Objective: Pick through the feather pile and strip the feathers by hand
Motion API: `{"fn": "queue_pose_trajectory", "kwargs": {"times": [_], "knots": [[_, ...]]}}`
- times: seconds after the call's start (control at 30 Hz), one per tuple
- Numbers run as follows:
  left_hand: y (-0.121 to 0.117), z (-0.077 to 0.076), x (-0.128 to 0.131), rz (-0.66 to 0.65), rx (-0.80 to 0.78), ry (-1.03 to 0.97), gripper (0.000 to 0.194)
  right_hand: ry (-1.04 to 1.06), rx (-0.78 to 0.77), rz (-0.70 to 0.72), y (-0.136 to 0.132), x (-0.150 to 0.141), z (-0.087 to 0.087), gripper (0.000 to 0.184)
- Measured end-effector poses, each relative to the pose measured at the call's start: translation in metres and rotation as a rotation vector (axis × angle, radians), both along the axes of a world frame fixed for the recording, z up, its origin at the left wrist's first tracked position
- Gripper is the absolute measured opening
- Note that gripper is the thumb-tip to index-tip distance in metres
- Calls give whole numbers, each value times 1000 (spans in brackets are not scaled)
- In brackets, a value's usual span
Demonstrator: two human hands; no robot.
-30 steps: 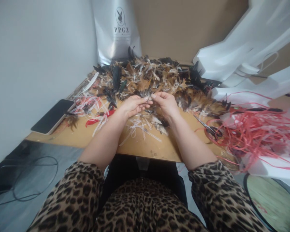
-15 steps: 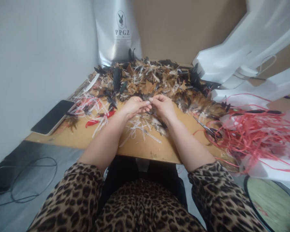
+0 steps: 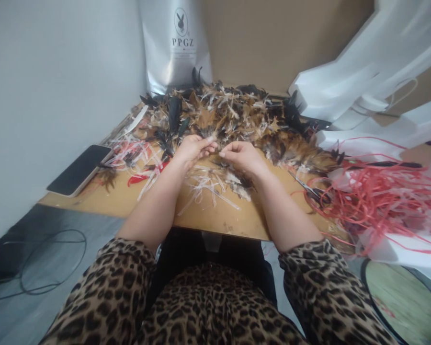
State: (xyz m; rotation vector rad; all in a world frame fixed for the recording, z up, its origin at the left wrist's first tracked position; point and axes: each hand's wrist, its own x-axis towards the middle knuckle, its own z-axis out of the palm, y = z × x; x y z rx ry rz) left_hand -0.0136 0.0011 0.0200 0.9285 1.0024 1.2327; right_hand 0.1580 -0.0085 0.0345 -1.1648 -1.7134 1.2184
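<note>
White strips (image 3: 205,184) on the table (image 3: 215,219) before me, my left hand (image 3: 194,151) and right hand (image 3: 242,157) just apart, both curled, whether holding anything I cannot tell, brown feathers (image 3: 205,118) heaped just beyond, silver bag (image 3: 174,72) behind.

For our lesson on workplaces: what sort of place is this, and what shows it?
Probably a craft workspace: a heap of brown and black feathers on a table, with scissors beside a tangle of red strips.
</note>
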Motion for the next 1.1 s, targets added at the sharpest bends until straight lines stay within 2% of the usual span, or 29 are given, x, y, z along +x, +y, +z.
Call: {"fn": "queue_pose_trajectory", "kwargs": {"times": [0.23, 0.4, 0.47, 0.53, 0.6, 0.7, 0.8, 0.9, 1.1], "knots": [[0, 0, -3, 26, -33, -22, 22, -408, 108, 220, -4, -4, -7, 19], [1, 0, -4, 4, -16, -26, 21, -733, 255, 220, -11, -17, -13, 12], [2, 0, -5, -8, -10, -32, 21, -782, 289, 194, -12, -18, -12, 9], [2, 0, -5, -5, -19, -40, 22, -672, 249, 183, -9, -14, -10, 9], [1, 0, -6, -22, -28, -46, 20, -433, 135, 190, -4, -6, -6, 9], [-1, 2, -7, -106, -38, -46, 17, -106, -48, 163, 5, 10, 2, 15], [-3, 4, -9, -180, -72, -52, 13, 86, -148, 159, 12, 22, 6, 20], [-4, 6, -11, -243, -124, -129, 8, 130, -123, 108, 14, 26, 7, 23], [-8, 10, -6, -308, -246, -295, 8, -18, 143, -76, 11, 19, 7, 15]]}}
